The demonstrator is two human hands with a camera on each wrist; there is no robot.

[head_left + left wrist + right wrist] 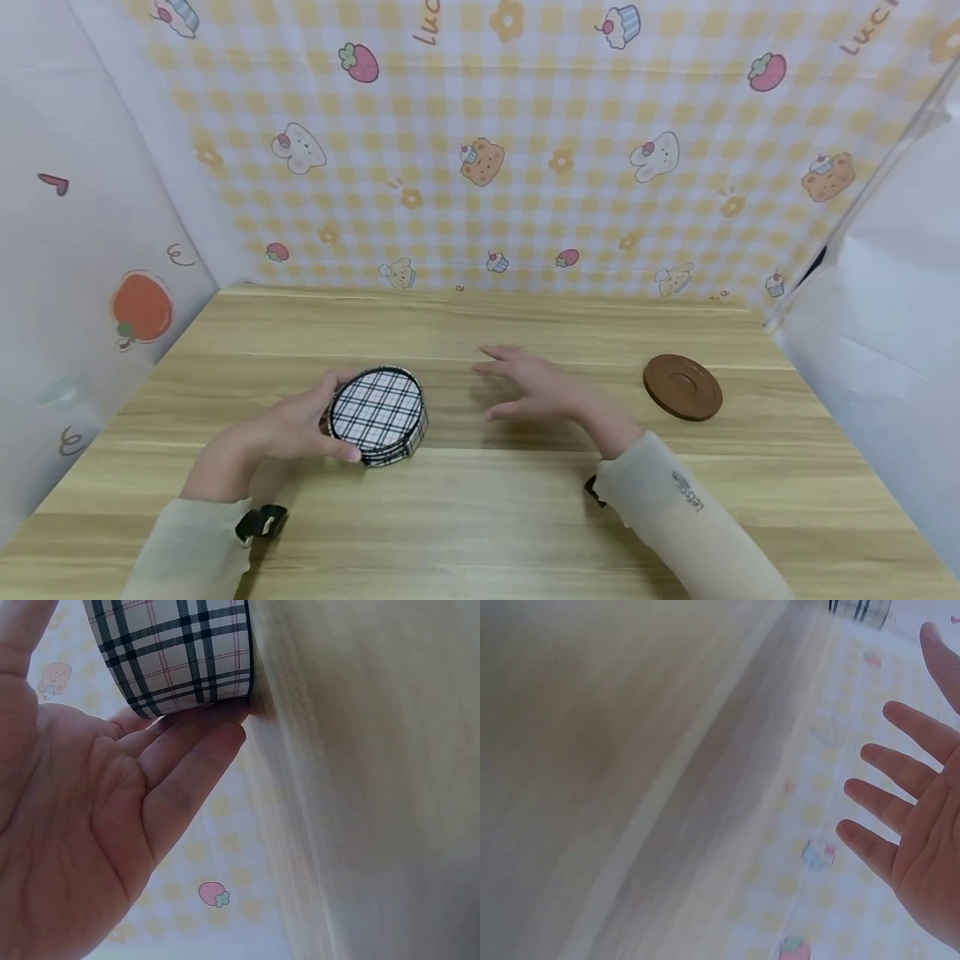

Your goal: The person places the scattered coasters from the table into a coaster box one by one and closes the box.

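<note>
A round plaid case [377, 410] in white, black and thin red lines, with a dark rim, is on the wooden table left of the middle. My left hand [297, 423] grips it from the left, thumb at the near side and fingers round the far side. In the left wrist view the fingers [191, 761] reach round the plaid side wall, low by the table. My right hand [534, 387] hovers over the middle of the table with its fingers spread and nothing in it; the right wrist view shows the bare palm [937, 862].
A round brown saucer-like disc [682, 387] with a ring in its centre lies at the right of the table [480, 533]. A yellow checked cloth [525, 100] hangs along the back edge. White sheets stand at both sides.
</note>
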